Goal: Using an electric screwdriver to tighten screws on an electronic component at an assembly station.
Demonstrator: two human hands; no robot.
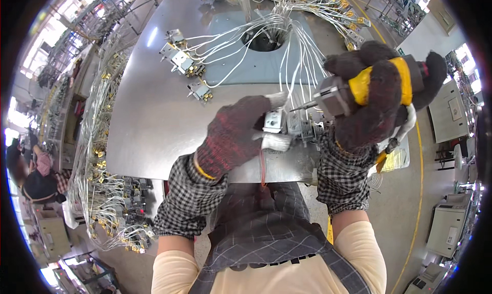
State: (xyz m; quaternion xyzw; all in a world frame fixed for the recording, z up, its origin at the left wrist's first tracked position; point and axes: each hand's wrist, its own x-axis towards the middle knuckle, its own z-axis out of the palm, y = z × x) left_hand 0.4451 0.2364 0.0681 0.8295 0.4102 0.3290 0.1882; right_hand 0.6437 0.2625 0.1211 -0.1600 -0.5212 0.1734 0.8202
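Observation:
My left hand (233, 132), in a dark red knit glove with white-wrapped fingertips, pinches a small silver-white metal block (273, 120) above the table's near part. A thin red wire (263, 171) hangs beneath it. My right hand (382, 91), in a dark glove, is wrapped round a yellow-and-black power screwdriver (360, 86). Its thin bit (303, 107) points left toward the block, with a small gap between them. Under the screwdriver lie several metal switch-like parts (307, 130) with white wires, partly hidden by my hands.
White wires (294, 43) fan out from a round hole (264, 40) in the metal table (154, 114). More wired parts (180, 61) lie at its far left and along the far edge. Bundles of wired parts (118, 207) hang at left. Another person (43, 176) is further left.

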